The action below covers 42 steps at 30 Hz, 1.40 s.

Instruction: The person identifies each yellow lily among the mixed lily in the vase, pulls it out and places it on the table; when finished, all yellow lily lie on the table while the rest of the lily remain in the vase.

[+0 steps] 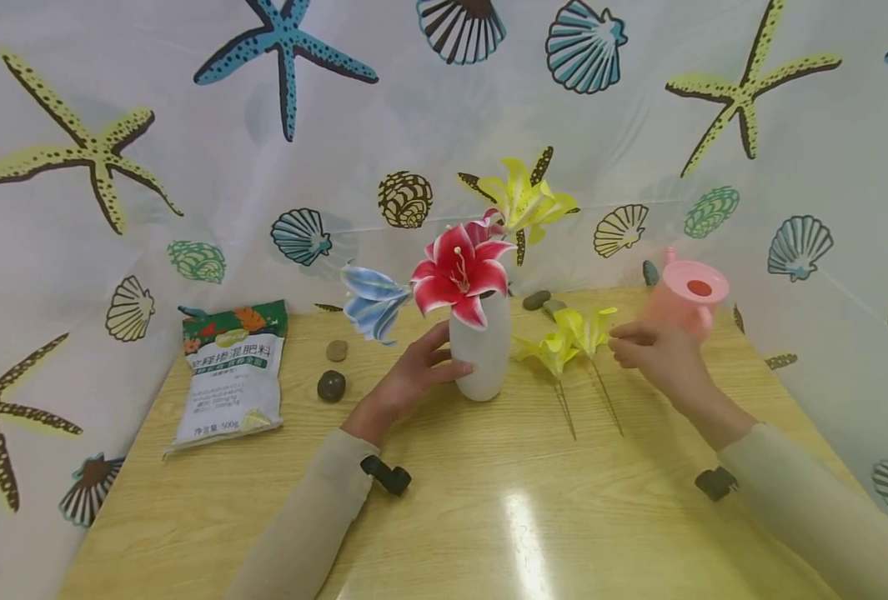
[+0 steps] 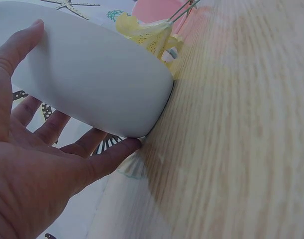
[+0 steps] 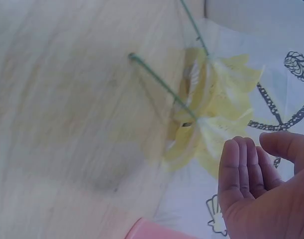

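My left hand [image 1: 417, 372] holds the lower part of a white vase [image 1: 484, 350], thumb on the near side and fingers behind it. The vase [image 2: 97, 69] stands upright on the table. In it are a red lily [image 1: 460, 271], a blue lily [image 1: 374, 304] and yellow lilies [image 1: 524, 200]. Two more yellow lilies lie to the right: one near the vase [image 1: 551, 354], the other [image 1: 588, 329] beside my right hand [image 1: 657, 358]. The right wrist view shows that hand [image 3: 261, 184] beside a yellow bloom [image 3: 216, 139], fingers together and thumb apart, nothing between them.
Just behind my right hand stands a pink watering can [image 1: 687, 292]. A fertilizer bag [image 1: 229, 379] lies at the left, with a brown stone [image 1: 336, 350] and a dark stone [image 1: 331, 386] near it. Further stones [image 1: 537, 300] lie behind the vase. A patterned curtain [image 1: 353, 158] backs the wooden table [image 1: 444, 517].
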Tool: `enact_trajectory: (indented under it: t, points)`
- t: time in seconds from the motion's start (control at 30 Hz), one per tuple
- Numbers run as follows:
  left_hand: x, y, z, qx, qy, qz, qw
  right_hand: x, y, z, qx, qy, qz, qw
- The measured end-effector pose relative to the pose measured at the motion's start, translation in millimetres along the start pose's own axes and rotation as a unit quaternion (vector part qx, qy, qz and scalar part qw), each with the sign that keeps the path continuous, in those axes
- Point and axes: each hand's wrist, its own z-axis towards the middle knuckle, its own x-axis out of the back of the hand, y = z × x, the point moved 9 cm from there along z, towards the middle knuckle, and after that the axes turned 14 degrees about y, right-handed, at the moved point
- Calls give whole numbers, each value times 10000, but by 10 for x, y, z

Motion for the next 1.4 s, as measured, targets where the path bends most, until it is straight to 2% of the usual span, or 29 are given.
enact_trajectory:
  t: [0.37,0.53,0.7,0.8,0.87,1.03,1.1,1.23,1.4]
  points:
    - [-3,-10,-6,26,-13,-16,10000,-150,-443,74,-352,-61,502,9981]
    - [-3,5,-6,-17,-13,10,10000,-251,-694,123,-462,-97,1138,9924]
    - [4,9,-1,5,16,-18,10000,-363,-947,176,-405,-107,1945,9800]
    - [9,11,-2,21,30,-39,10000,-429,-1089,216,-363,-154,2465,9683]
    - [11,10,-6,38,34,-37,10000,-476,-1174,244,-399,-185,2939,9548]
    - [11,21,-11,6,50,62,10000,-620,-1360,312,-670,-328,4238,9027]
    - [12,24,-6,-14,67,97,9999,-682,-1423,333,-792,-416,4516,8877]
    - [12,13,-1,14,61,65,10000,-791,-1507,354,-1017,-484,4604,8805]
    - [8,-2,-4,71,27,42,10000,-895,-1559,359,-1374,-451,4810,8647]
